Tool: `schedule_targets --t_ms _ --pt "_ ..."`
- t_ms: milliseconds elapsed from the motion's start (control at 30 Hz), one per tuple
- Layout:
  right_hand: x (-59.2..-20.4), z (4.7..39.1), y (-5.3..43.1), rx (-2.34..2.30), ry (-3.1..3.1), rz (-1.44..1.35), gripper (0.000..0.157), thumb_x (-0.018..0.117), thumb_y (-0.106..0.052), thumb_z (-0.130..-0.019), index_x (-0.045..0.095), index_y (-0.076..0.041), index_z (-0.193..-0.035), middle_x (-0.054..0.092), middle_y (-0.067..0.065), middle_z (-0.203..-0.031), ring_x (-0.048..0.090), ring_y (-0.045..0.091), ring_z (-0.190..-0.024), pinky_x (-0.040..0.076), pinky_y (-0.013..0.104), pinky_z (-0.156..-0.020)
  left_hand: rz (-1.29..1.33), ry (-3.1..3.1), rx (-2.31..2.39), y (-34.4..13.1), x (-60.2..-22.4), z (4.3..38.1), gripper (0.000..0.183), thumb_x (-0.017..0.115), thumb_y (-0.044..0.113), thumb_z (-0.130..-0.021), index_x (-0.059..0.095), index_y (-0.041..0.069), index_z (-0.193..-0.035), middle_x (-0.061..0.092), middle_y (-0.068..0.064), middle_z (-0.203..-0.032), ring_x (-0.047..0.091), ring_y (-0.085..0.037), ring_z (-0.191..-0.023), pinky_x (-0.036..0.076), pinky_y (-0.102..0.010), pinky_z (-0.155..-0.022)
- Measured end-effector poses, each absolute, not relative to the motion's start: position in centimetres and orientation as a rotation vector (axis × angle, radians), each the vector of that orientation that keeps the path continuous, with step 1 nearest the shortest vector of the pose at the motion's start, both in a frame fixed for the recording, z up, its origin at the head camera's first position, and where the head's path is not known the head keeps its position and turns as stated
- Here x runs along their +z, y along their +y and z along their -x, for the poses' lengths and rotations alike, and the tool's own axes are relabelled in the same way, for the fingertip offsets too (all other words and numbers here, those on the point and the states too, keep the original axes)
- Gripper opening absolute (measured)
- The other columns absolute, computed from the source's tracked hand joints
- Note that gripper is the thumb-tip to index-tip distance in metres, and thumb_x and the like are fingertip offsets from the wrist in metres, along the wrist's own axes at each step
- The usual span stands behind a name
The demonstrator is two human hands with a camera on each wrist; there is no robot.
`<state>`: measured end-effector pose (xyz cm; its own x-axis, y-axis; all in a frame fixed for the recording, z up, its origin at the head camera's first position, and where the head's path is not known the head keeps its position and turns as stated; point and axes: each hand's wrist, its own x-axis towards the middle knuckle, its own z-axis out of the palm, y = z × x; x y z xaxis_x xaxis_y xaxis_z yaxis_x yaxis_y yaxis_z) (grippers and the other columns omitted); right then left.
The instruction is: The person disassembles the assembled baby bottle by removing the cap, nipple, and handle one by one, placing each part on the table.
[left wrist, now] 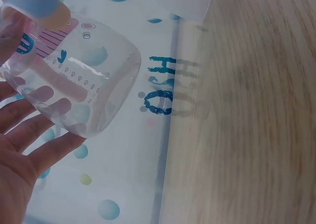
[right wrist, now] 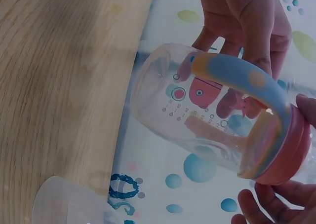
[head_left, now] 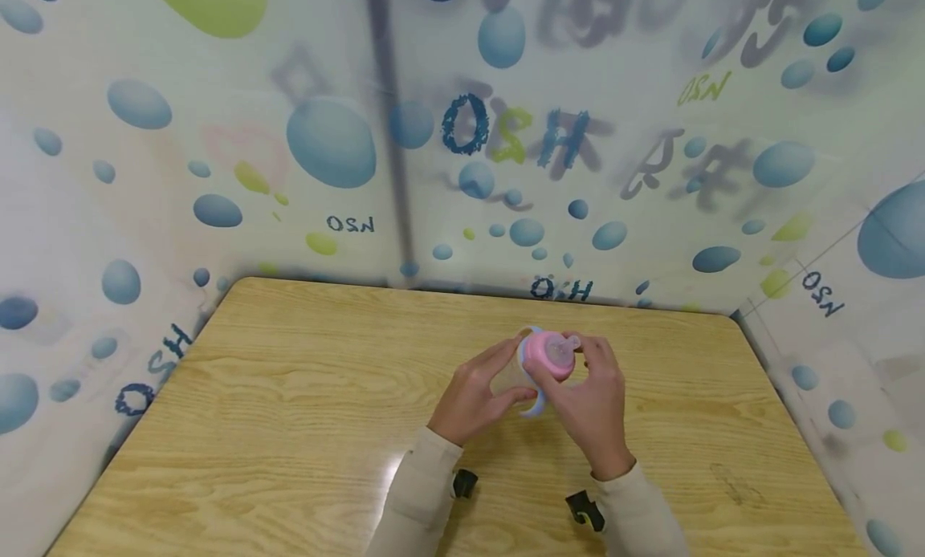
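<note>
- Left hand point(head_left: 477, 392), fingers spread round the clear bottle point(right wrist: 165, 103), holds it tilted above the table; loosening there could let the smooth body slip or spin.
- Right hand point(head_left: 596, 408) pinches the pink collar point(head_left: 536, 353); straying fingertips could smudge the teat point(head_left: 575, 343).
- Table point(head_left: 325, 380) beneath: a dropped bottle might roll.

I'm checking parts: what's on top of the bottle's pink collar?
A translucent teat rises from the pink collar; the neck of the bottle is hidden under the collar.
</note>
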<state>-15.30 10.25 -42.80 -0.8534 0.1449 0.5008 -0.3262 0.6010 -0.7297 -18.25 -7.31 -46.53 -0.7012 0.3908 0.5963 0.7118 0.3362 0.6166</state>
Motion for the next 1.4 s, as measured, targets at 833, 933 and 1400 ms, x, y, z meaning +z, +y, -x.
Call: schedule_targets --t_ms 833,933,1400 --pt "-40.8 14.4 10.5 1.496 -2.254 -0.352 0.051 0.080 0.009 -0.075 0.062 0.008 -0.122 0.056 0.021 -0.117 0.049 0.012 -0.104 0.041 0.031 -0.087 1.025 -2.236 -1.294 -7.1 -46.4 18.2 0.071 0.080 0.028 -0.085 0.050 0.008 -0.146 0.056 -0.009 -0.143 0.054 -0.018 -0.130 0.047 -0.033 -0.103" --pt "-41.8 14.9 11.0 1.536 -2.266 -0.370 0.053 0.080 0.006 -0.076 0.062 0.003 -0.126 0.055 0.015 -0.121 0.049 0.012 -0.107 0.041 0.029 -0.090 1.023 -2.247 -1.299 -7.1 -46.4 18.2 0.069 0.079 0.028 -0.086 0.050 0.009 -0.146 0.055 -0.008 -0.143 0.053 -0.017 -0.131 0.047 -0.032 -0.103" --pt "-42.7 15.4 12.0 1.646 -2.267 -0.516 0.054 0.071 0.010 -0.080 0.058 0.000 -0.131 0.050 0.011 -0.128 0.050 0.017 -0.113 0.043 0.017 -0.096 1.060 -2.232 -1.301 -7.0 -46.3 18.1 0.071 0.081 0.024 -0.084 0.051 0.004 -0.145 0.056 -0.011 -0.143 0.053 -0.018 -0.131 0.045 -0.031 -0.105"
